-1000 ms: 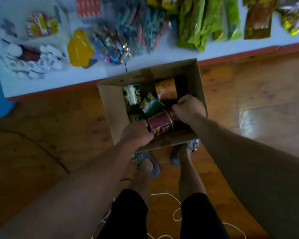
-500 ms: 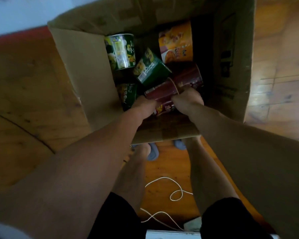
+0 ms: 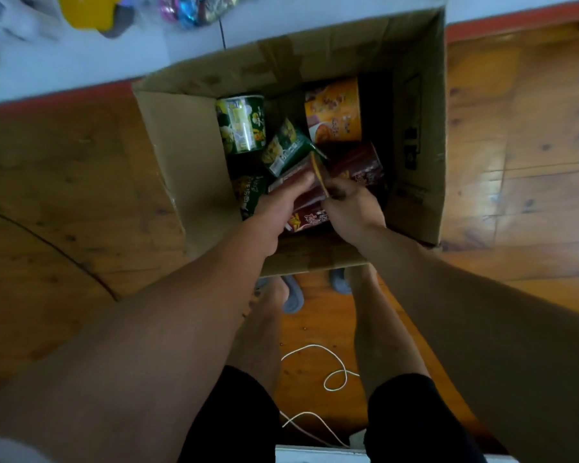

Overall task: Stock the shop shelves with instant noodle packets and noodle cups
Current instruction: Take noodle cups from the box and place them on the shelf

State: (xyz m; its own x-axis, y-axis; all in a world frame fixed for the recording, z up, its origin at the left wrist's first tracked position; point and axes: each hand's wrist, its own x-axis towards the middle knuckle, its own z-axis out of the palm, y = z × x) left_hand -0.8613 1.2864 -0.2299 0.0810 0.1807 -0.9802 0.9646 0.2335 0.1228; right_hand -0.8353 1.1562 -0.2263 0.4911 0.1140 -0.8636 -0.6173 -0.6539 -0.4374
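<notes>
An open cardboard box (image 3: 188, 155) stands on the wooden floor with several noodle cups lying on their sides in it. Both my hands reach into it. My left hand (image 3: 281, 202) and my right hand (image 3: 348, 208) grip a dark red noodle cup (image 3: 306, 220) from either side near the box's near wall. A second dark red cup (image 3: 361, 165) lies just behind it. A green cup (image 3: 241, 125) lies at the back left, an orange cup (image 3: 333, 110) at the back right, a tilted green cup (image 3: 288, 147) between them, and another green cup (image 3: 249, 195) by my left wrist.
A low white shelf (image 3: 81, 65) with a red edge runs along the top, holding a yellow bag (image 3: 87, 11) and shiny packets. My legs and grey slippers (image 3: 291, 295) stand just behind the box. A white cord (image 3: 331, 372) loops on the floor.
The view has pulled back a little, so the shelf edge shows again. My left hand has slid further over the dark red cup; both hands stay on it.
</notes>
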